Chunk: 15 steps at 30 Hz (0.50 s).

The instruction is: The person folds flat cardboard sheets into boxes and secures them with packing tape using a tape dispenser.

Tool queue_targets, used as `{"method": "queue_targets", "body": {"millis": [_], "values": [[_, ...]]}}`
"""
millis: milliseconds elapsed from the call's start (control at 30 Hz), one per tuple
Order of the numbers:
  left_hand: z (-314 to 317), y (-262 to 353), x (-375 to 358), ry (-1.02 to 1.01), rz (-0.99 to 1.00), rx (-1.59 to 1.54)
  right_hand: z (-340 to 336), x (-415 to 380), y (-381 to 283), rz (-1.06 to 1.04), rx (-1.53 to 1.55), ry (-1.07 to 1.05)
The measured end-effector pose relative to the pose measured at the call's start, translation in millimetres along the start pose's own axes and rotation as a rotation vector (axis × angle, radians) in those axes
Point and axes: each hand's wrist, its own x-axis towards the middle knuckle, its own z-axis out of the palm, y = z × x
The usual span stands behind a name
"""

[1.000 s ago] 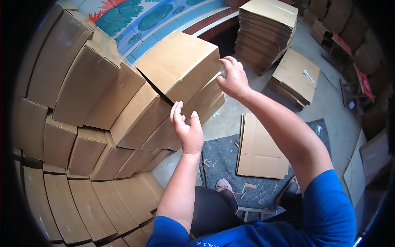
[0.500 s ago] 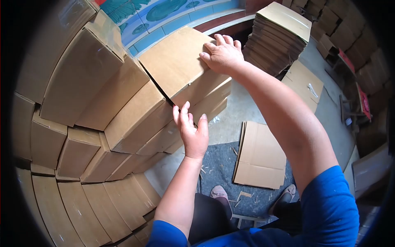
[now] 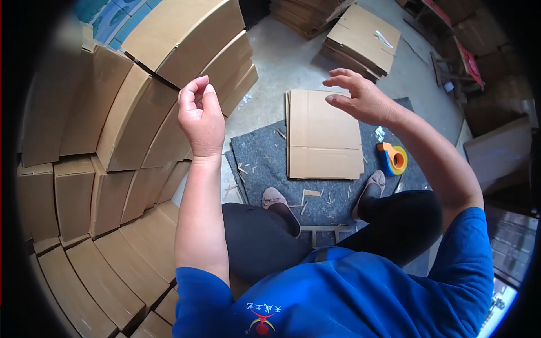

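Note:
My left hand (image 3: 202, 121) is raised in front of the stacked cartons on the left, its fingers loosely curled with the thumb a little apart, and nothing shows in it. The nearest box is a closed cardboard carton (image 3: 191, 56) on the top row, just behind the fingertips in this view. My right hand (image 3: 363, 100) hovers over the far right corner of a flat stack of folded cardboard (image 3: 324, 127). Its thumb and fingers are spread, holding nothing. The folded stack lies on a dark mat between my feet.
An orange tape dispenser (image 3: 393, 159) with yellow tape lies on the mat (image 3: 259, 152), right of the folded stack. Beyond is another pile of flattened cardboard (image 3: 366, 36). Cartons (image 3: 73, 205) wall the left side. Wooden stools (image 3: 465, 65) with red tops stand far right.
My right hand has left the top of the carton and swung over the folded stack. My left hand has drawn back from the cartons and curled. The view has turned down and right.

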Motion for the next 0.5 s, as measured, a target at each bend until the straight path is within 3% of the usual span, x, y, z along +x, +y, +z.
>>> {"method": "queue_targets", "body": {"millis": [133, 167, 233, 267, 333, 400, 433, 500], "values": [[32, 17, -20, -0.343, -0.015, 0.215, -36, -110, 12, 0.104, 0.048, -0.099], [45, 8, -25, -0.515, 0.050, 0.358, -46, -133, 1, 0.107, 0.015, -0.167], [70, 0, -41, -1.037, 0.104, 0.560, -45, -177, 2, -0.145, -0.214, -0.144], [81, -9, -49, -1.318, 0.059, 0.641, -47, -194, -7, -0.168, -0.226, -0.155], [108, -43, -71, -1.597, -0.286, 0.739, -44, -219, -5, -0.222, -0.118, -0.175], [124, -96, -113, -1.386, -0.453, 0.688, -33, -231, 9, -0.221, -0.048, -0.196], [124, -145, -148, -1.113, -0.494, 0.590, -30, -236, 17, -0.206, -0.022, -0.203], [125, -184, -196, -0.841, -0.668, 0.620, -31, -244, 35, -0.135, -0.065, -0.262]]}}
